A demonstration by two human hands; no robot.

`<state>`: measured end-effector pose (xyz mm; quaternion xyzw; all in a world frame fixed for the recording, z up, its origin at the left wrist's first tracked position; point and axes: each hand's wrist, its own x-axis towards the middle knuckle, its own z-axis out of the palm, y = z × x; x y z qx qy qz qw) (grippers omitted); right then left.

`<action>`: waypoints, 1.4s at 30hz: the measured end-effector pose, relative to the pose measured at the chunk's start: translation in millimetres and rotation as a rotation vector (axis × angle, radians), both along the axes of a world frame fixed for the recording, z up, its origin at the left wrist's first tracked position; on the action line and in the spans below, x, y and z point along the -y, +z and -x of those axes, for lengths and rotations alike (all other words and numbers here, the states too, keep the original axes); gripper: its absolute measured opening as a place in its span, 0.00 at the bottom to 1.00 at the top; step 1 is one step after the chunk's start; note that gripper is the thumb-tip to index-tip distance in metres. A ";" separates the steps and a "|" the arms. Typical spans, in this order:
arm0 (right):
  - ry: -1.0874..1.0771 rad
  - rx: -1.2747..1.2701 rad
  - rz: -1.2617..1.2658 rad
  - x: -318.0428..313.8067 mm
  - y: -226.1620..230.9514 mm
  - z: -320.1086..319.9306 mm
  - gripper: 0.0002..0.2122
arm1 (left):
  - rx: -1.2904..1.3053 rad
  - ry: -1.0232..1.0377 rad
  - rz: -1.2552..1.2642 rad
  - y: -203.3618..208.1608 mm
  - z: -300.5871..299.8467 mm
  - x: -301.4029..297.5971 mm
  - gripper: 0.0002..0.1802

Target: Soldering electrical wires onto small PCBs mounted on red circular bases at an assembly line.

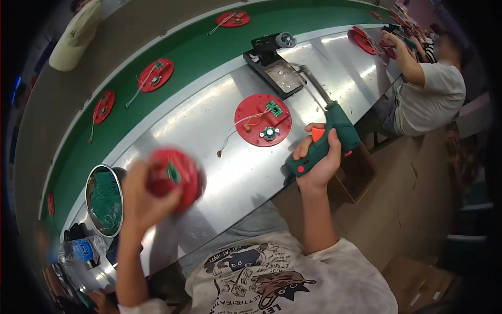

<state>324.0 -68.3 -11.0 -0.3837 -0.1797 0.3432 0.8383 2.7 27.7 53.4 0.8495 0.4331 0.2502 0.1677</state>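
My left hand (138, 191) grips a red round plate (189, 170) by its edge; motion smears both, and a green circuit board (173, 171) shows on the plate. My right hand (325, 157) is wrapped around the grip of a dark green soldering gun (341, 121) with an orange trigger. Its long metal nozzle points up and away toward a black soldering stand (269, 73). Between my hands, a second red round plate (247, 111) lies on the metal table, bearing a green circuit board (274, 108), a small round module (269, 133) and loose white wires (229, 131).
At left stands a metal bowl (121, 209) of thin green strands, with a clear bottle (83, 250) nearer me. Beyond the table (209, 104) runs a green belt (191, 55) carrying several red plates. A co-worker (431, 94) sits at right. A cardboard box (356, 180) stands below the table edge.
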 end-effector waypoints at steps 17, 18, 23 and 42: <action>-0.170 0.053 0.082 -2.8 4.1 8.7 0.21 | -0.615 0.209 -0.017 -12.2 -125.0 -296.2 0.42; -0.141 0.039 0.088 -4.4 8.1 12.9 0.21 | -0.571 0.216 0.010 -17.8 -104.5 -298.1 0.40; -0.161 0.026 0.071 1.9 17.1 12.3 0.22 | -0.302 0.139 -0.082 -17.2 -101.7 -275.6 0.33; -0.203 0.145 0.150 -7.7 11.4 4.1 0.20 | 0.105 -0.181 -0.120 14.8 -67.6 -199.5 0.29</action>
